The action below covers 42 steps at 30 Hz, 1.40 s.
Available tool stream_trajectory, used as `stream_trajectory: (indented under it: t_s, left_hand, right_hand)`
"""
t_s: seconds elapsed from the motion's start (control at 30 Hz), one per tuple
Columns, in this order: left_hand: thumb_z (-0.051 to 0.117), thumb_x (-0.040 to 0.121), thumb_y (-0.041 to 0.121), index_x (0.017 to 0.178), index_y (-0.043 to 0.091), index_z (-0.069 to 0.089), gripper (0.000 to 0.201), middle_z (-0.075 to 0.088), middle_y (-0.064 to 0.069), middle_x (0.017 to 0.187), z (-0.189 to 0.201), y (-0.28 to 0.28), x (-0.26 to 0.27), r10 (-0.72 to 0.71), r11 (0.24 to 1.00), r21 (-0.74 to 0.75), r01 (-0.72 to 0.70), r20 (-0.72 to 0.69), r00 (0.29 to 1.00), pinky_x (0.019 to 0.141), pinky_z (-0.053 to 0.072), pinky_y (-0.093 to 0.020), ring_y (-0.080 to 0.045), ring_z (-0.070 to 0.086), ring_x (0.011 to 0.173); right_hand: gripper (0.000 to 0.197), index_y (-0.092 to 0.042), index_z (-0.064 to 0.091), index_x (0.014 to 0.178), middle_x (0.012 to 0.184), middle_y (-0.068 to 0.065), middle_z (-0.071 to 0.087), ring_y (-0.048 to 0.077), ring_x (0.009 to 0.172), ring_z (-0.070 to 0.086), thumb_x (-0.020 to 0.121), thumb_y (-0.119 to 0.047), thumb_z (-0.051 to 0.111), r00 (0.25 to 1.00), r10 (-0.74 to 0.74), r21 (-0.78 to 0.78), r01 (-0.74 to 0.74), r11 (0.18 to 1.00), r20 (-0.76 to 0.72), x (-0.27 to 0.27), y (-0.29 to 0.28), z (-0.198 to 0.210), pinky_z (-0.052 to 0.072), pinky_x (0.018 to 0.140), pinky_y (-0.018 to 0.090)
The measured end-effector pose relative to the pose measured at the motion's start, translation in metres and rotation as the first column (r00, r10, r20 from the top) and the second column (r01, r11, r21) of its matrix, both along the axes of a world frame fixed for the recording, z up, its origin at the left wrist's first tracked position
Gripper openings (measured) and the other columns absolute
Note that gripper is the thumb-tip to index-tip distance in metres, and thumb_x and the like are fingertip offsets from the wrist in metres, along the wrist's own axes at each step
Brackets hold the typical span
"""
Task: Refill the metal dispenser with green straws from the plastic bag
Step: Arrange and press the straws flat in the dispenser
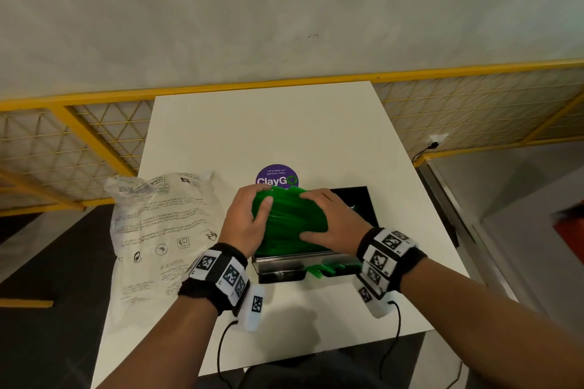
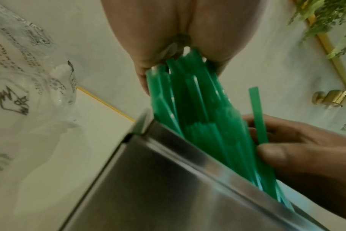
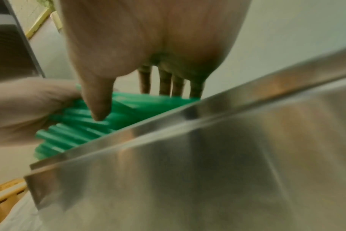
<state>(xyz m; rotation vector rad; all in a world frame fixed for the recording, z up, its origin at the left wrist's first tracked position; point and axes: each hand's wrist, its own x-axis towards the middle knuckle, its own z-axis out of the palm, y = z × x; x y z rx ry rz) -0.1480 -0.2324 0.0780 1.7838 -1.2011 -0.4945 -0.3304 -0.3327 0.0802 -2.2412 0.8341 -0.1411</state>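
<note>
A thick bundle of green straws (image 1: 286,224) sits in the open top of the metal dispenser (image 1: 278,267) at the middle of the white table. My left hand (image 1: 252,210) grips the bundle's left side and my right hand (image 1: 319,215) grips its right side, thumbs and fingers curled round it. In the left wrist view the straws (image 2: 198,109) slant down behind the steel wall (image 2: 168,179), with one straw sticking up by my right hand (image 2: 296,148). In the right wrist view my thumb presses the straws (image 3: 118,112) above the dispenser rim (image 3: 207,109). The clear printed plastic bag (image 1: 158,230) lies crumpled to the left.
The dispenser's dark lid (image 1: 354,199) stands open behind my right hand. A few green straws (image 1: 328,270) lie in the dispenser's front tray. A purple round sticker (image 1: 277,178) is on the table (image 1: 268,129) behind. Yellow mesh railing (image 1: 94,136) runs along the far side.
</note>
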Motion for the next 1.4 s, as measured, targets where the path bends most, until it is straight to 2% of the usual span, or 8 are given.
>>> stream_trajectory:
  t_s: [0.17,0.3,0.47,0.6,0.77,0.9,1.2,1.4]
  left_hand:
    - [0.034,0.093,0.047,0.14,0.026,0.041,0.052,0.034,-0.005,0.148,-0.003,0.002,-0.004,-0.153,0.949,0.296,0.109,0.13,0.98,0.113,0.022,-0.045,-0.021,0.026,0.137]
    - [0.019,0.081,0.065,0.142,0.028,0.036,0.073,0.02,-0.003,0.155,0.029,0.001,-0.012,-0.135,0.959,0.28,0.044,0.318,0.939,0.112,0.013,-0.043,-0.022,0.013,0.142]
    - [0.032,0.089,0.054,0.143,0.032,0.028,0.058,0.012,0.0,0.157,0.066,0.002,-0.052,-0.575,0.8,0.547,0.248,0.58,0.577,0.114,0.006,-0.046,-0.022,0.002,0.144]
    - [0.039,0.095,0.033,0.144,0.031,0.023,0.051,0.004,-0.001,0.158,0.048,0.003,-0.067,-0.642,0.759,0.598,0.255,0.626,0.443,0.113,0.002,-0.053,-0.026,-0.002,0.145]
    - [0.05,0.09,0.016,0.128,0.024,0.05,0.04,0.046,0.001,0.137,0.018,0.002,-0.044,-0.588,0.79,0.583,0.191,0.632,0.505,0.109,0.018,-0.05,-0.024,0.034,0.133]
    - [0.077,0.064,0.005,0.097,0.019,0.07,0.036,0.068,-0.002,0.103,0.018,0.004,-0.021,-0.445,0.887,0.436,0.151,0.723,0.529,0.09,0.041,-0.056,-0.028,0.062,0.103]
    - [0.049,0.067,0.033,0.113,0.024,0.059,0.048,0.059,-0.005,0.119,0.026,0.021,-0.035,-0.308,0.95,0.22,0.223,0.79,0.53,0.095,0.037,-0.053,-0.027,0.051,0.114]
    - [0.072,0.065,0.046,0.104,0.024,0.056,0.048,0.061,0.0,0.098,-0.003,0.033,-0.048,-0.354,0.914,0.232,0.334,0.859,0.371,0.076,0.039,-0.039,-0.021,0.044,0.091]
  right_hand:
    - [0.08,-0.024,0.027,0.145,0.143,0.002,0.034,0.019,0.13,0.037,0.08,-0.044,0.069,0.965,-0.004,0.083,0.027,0.996,-0.262,-0.031,-0.013,-0.009,0.036,0.108,0.037]
    - [0.074,-0.019,0.025,0.147,0.142,0.007,0.035,0.027,0.128,0.04,0.087,-0.04,0.062,0.922,0.002,-0.003,-0.004,1.0,-0.387,-0.023,-0.015,-0.019,0.039,0.105,0.041]
    - [0.067,-0.022,0.028,0.145,0.137,0.006,0.04,0.031,0.122,0.045,0.088,-0.04,0.058,0.906,0.015,-0.121,-0.073,0.99,-0.422,-0.016,-0.013,-0.024,0.042,0.099,0.046]
    - [0.066,-0.024,0.029,0.145,0.135,0.007,0.042,0.033,0.12,0.046,0.087,-0.036,0.058,0.912,0.027,-0.126,-0.086,0.988,-0.408,-0.02,-0.012,-0.023,0.044,0.097,0.047]
    - [0.076,-0.022,0.033,0.144,0.136,0.006,0.039,0.026,0.124,0.038,0.079,-0.037,0.07,0.952,0.001,-0.015,-0.006,1.0,-0.305,-0.029,-0.014,-0.006,0.038,0.104,0.041]
    - [0.054,-0.018,0.046,0.127,0.122,0.001,0.044,0.019,0.115,0.045,0.083,-0.044,0.065,0.974,-0.051,-0.043,0.042,0.998,-0.221,-0.045,-0.005,0.008,0.042,0.098,0.035]
    - [0.062,-0.017,0.037,0.136,0.128,0.007,0.041,0.029,0.118,0.046,0.086,-0.047,0.057,0.891,0.084,-0.113,-0.149,0.982,-0.447,-0.03,0.018,-0.008,0.042,0.097,0.04]
    - [0.055,-0.015,0.042,0.129,0.126,0.006,0.046,0.026,0.116,0.048,0.088,-0.049,0.055,0.877,0.094,-0.112,-0.165,0.98,-0.47,-0.032,0.018,-0.007,0.041,0.095,0.039]
